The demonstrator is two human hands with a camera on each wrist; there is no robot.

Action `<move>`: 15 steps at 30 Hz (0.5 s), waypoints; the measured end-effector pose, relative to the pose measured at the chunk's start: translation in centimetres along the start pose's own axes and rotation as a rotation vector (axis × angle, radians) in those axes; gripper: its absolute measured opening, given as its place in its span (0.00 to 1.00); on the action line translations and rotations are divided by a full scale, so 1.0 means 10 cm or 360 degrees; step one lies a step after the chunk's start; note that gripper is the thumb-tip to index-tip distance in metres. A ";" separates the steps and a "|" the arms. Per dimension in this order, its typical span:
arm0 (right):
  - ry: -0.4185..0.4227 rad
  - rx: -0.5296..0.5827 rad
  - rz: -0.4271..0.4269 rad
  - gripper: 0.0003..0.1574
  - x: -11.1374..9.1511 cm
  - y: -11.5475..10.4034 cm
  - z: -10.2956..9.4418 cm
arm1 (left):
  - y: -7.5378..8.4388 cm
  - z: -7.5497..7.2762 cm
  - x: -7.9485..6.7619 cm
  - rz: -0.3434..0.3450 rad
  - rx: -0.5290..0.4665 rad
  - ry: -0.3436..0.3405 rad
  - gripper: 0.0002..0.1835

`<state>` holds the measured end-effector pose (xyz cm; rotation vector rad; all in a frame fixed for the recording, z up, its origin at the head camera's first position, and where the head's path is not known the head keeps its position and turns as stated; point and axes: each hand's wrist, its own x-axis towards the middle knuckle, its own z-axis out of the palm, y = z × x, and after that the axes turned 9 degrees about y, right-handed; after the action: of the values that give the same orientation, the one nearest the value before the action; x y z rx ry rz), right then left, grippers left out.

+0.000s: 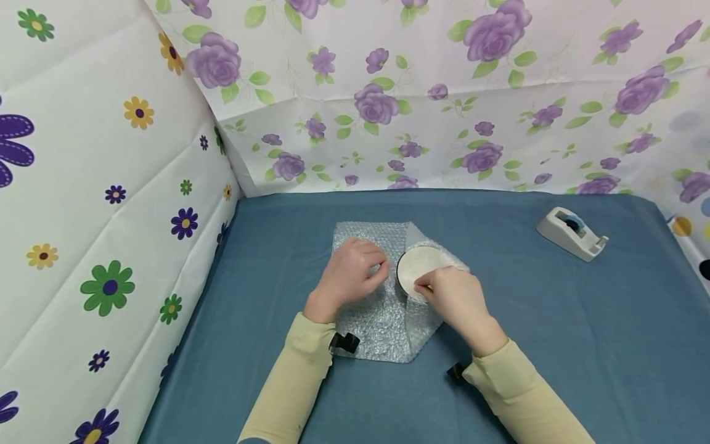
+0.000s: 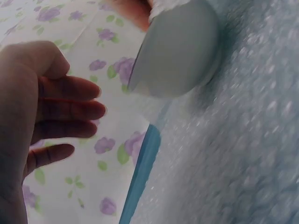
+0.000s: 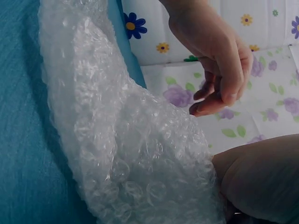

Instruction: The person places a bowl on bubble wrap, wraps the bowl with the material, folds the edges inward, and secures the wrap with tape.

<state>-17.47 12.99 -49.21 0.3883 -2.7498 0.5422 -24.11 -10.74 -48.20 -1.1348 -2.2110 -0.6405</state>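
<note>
A sheet of bubble wrap (image 1: 368, 330) lies on the blue cloth, its right part folded inward. Standing on it is a round, pale thing (image 1: 417, 262) with a flat top and a thin dark rim; its smooth grey side (image 2: 182, 56) faces the left wrist camera. My right hand (image 1: 456, 299) pinches the folded bubble wrap at the near right of the round top. Raised wrap (image 3: 154, 154) hides most of its fingers in the right wrist view. To the left, my left hand (image 1: 353, 271) hovers over the sheet, fingers loosely bent and holding nothing (image 2: 65, 102).
A white tape dispenser (image 1: 571, 233) with a blue roll stands at the back right of the blue cloth (image 1: 499, 228). Flowered sheets (image 1: 377, 105) hang behind and at the sides. Each sleeve cuff carries a small black camera mount (image 1: 346, 343).
</note>
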 end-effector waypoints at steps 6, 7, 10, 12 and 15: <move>-0.0012 -0.0005 -0.0049 0.03 0.00 -0.01 0.00 | -0.15 -0.10 -0.06 -0.0341 0.0109 0.0001 0.17; -0.0025 -0.0013 -0.0060 0.04 0.00 -0.01 0.00 | -0.18 -0.12 -0.08 -0.0434 0.0113 -0.0011 0.17; -0.0085 -0.0036 -0.0075 0.06 0.00 -0.02 -0.01 | -0.27 -0.18 -0.15 -0.0745 0.0118 -0.0054 0.16; -0.0132 -0.0051 -0.0064 0.06 0.00 -0.04 -0.04 | -0.33 -0.21 -0.21 -0.0966 0.0078 -0.0095 0.16; -0.0257 -0.0038 -0.0011 0.11 0.01 -0.09 -0.08 | -0.42 -0.22 -0.29 -0.1264 0.0000 -0.0145 0.18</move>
<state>-17.05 12.52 -48.19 0.4545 -2.9051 0.4954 -25.66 -16.03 -49.24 -0.2370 -2.7206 -0.9032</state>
